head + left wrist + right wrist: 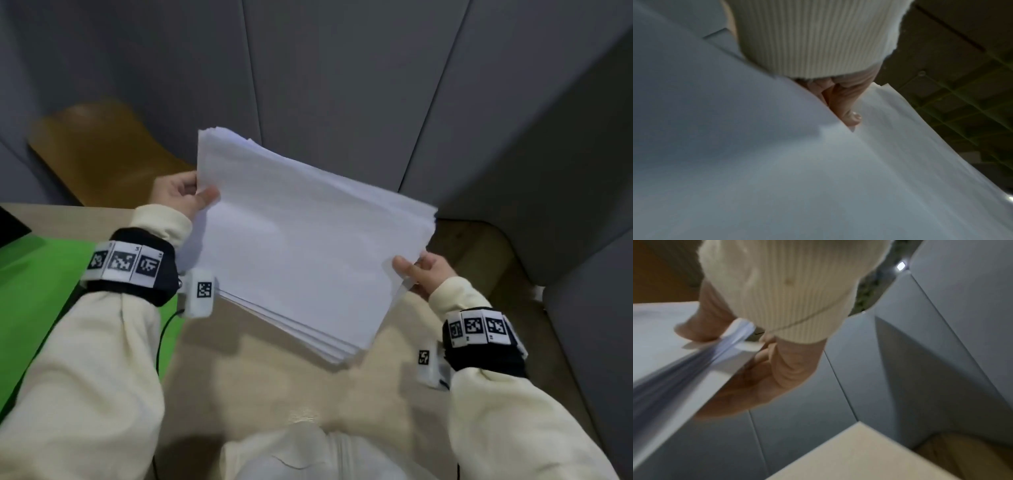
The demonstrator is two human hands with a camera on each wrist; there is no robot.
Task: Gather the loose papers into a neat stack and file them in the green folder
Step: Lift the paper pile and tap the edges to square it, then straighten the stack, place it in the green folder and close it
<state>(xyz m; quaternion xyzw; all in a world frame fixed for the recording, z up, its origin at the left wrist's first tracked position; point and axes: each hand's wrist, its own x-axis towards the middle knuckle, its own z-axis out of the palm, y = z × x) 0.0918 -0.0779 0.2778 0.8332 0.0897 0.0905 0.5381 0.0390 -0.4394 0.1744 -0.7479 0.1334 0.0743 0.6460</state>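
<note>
A thick stack of white papers (pixel 301 240) hangs tilted in the air above the table, its edges slightly uneven. My left hand (pixel 185 197) pinches its left edge, thumb on top. My right hand (pixel 419 272) grips the near right corner, thumb on top and fingers under. The green folder (pixel 44 284) lies flat on the table at the left, partly under my left forearm. In the left wrist view the papers (pixel 777 170) fill the frame around my fingers (pixel 849 113). The right wrist view shows the blurred paper stack (pixel 684 363) pinched in my right hand (pixel 760 378).
The beige table (pixel 260 370) lies under the stack. Grey padded wall panels (pixel 342 85) close in behind and to the right. A brown wooden chair seat (pixel 102 154) sits at the back left. A dark object (pixel 10 226) touches the left edge.
</note>
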